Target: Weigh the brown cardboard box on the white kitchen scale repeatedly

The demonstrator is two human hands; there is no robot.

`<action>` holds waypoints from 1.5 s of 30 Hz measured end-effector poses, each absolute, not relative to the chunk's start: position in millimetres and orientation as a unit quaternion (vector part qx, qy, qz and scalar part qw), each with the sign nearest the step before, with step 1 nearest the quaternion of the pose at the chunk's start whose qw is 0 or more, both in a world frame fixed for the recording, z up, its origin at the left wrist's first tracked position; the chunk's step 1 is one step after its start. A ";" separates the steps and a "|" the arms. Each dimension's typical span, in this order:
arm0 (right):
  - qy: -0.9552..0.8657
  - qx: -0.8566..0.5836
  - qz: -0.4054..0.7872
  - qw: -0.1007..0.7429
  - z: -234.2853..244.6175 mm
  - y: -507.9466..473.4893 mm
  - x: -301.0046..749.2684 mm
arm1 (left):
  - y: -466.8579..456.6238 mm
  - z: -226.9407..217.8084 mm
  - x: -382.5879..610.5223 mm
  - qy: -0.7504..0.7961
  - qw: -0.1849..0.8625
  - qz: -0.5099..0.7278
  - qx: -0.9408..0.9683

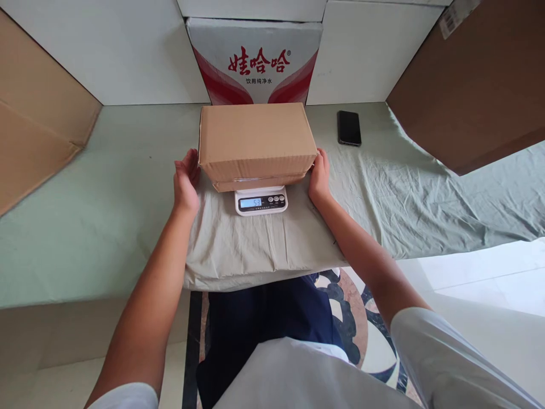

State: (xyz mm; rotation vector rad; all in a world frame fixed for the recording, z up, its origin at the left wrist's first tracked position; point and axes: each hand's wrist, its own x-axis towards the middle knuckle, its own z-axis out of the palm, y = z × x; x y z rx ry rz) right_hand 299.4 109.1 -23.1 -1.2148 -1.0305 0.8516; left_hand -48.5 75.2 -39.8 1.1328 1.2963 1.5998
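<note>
A cardboard sheet (38, 130) leans at the far left of the frame. At centre, the left hand (186, 182) is open, palm flat against the left side of a brown cardboard box (255, 139), which sits on a small white scale (260, 200) on the cloth-covered counter (128, 199). The right hand (319, 177), also open, touches the box's right side. A black phone (349, 127) lies to the upper right.

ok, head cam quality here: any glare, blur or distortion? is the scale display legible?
Head view: the light is soft and even with no glare, only a faint shadow under the box on the scale. Focus is sharp throughout, the left hand and right hand crisp at the box's sides. The display seems to read 53. Wide-angle stretch makes the table splay toward the frame corners.
</note>
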 end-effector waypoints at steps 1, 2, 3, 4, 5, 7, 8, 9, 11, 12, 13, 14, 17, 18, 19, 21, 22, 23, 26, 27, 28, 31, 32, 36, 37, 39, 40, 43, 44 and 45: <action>-0.446 -0.529 0.374 0.618 -23.2 109.6 299.1 | 75.6 -39.9 -47.9 0.513 0.385 0.629 0.439; -0.443 -0.529 0.377 0.618 -23.6 110.0 299.0 | 75.8 -39.5 -47.0 0.517 0.386 0.629 0.434; -0.440 -0.528 0.381 0.618 -24.3 110.6 299.2 | 75.8 -38.7 -45.9 0.521 0.386 0.628 0.430; -0.438 -0.526 0.386 0.619 -25.1 110.9 299.6 | 75.3 -37.6 -44.6 0.522 0.387 0.626 0.431; -0.433 -0.523 0.391 0.621 -26.0 111.1 300.3 | 74.1 -36.0 -43.2 0.522 0.387 0.625 0.433; -0.420 -0.516 0.405 0.628 -27.5 109.9 302.9 | 68.3 -32.0 -40.1 0.519 0.382 0.627 0.437; -0.412 -0.511 0.413 0.631 -27.7 108.4 304.6 | 63.5 -29.6 -38.3 0.515 0.381 0.629 0.440; -0.404 -0.505 0.422 0.636 -27.4 106.0 306.3 | 57.3 -27.0 -36.3 0.508 0.381 0.631 0.445; -0.386 -0.492 0.443 0.642 -24.6 99.1 308.6 | 41.6 -21.7 -31.4 0.494 0.383 0.632 0.458; -0.377 -0.485 0.456 0.644 -22.2 94.6 308.5 | 33.2 -19.2 -28.4 0.489 0.384 0.630 0.465; -0.368 -0.478 0.468 0.646 -19.1 89.8 307.4 | 25.1 -17.0 -25.1 0.487 0.382 0.628 0.471; -0.361 -0.471 0.478 0.648 -15.6 84.7 305.2 | 17.9 -15.1 -21.7 0.489 0.377 0.626 0.477; -0.361 -0.451 0.488 0.655 -5.2 69.9 294.0 | 5.8 -12.1 -12.4 0.493 0.357 0.624 0.490; -0.369 -0.444 0.487 0.655 -2.7 65.8 290.0 | 4.8 -11.9 -10.2 0.492 0.354 0.624 0.494; -0.381 -0.437 0.487 0.653 -0.9 62.2 286.6 | 5.0 -12.0 -8.6 0.488 0.355 0.624 0.497; -0.405 -0.423 0.495 0.642 -0.1 56.9 282.1 | 7.0 -13.0 -7.2 0.477 0.363 0.622 0.505; -0.413 -0.417 0.500 0.637 -0.9 55.2 281.1 | 8.1 -13.7 -7.2 0.471 0.368 0.619 0.510; -0.419 -0.412 0.505 0.632 -2.1 54.2 280.9 | 9.0 -14.5 -7.6 0.465 0.371 0.618 0.514; -0.435 -0.399 0.508 0.627 -6.9 53.9 282.9 | 9.2 -16.3 -9.5 0.455 0.374 0.617 0.523; -0.442 -0.395 0.507 0.626 -8.4 54.4 283.9 | 8.7 -16.6 -10.0 0.455 0.374 0.614 0.526; -0.449 -0.393 0.504 0.625 -9.6 55.1 285.0 | 8.0 -16.8 -10.4 0.457 0.372 0.611 0.529; -0.476 -0.389 0.486 0.621 -12.4 56.6 287.8 | 6.0 -16.1 -10.6 0.453 0.369 0.607 0.538; -0.487 -0.388 0.477 0.620 -13.0 56.6 288.6 | 5.7 -15.6 -10.4 0.449 0.369 0.611 0.538; -0.524 -0.389 0.439 0.617 -13.7 54.8 290.7 | 5.6 -12.7 -9.0 0.454 0.368 0.615 0.530; -0.532 -0.391 0.432 0.615 -13.4 54.1 291.0 | 5.7 -12.0 -8.5 0.460 0.368 0.611 0.529; -0.543 -0.397 0.420 0.609 -12.5 53.0 291.5 | 6.1 -11.0 -7.6 0.469 0.367 0.605 0.528; -0.545 -0.400 0.417 0.608 -12.0 52.7 291.7 | 6.3 -10.7 -7.2 0.471 0.368 0.603 0.528; -0.548 -0.404 0.412 0.606 -11.3 52.4 292.4 | 6.8 -10.9 -6.6 0.472 0.368 0.602 0.528; -0.548 -0.404 0.411 0.606 -11.5 52.5 292.6 | 6.9 -11.1 -6.6 0.474 0.366 0.602 0.528; -0.550 -0.405 0.410 0.605 -11.8 52.6 292.9 | 7.0 -11.2 -6.8 0.477 0.364 0.601 0.528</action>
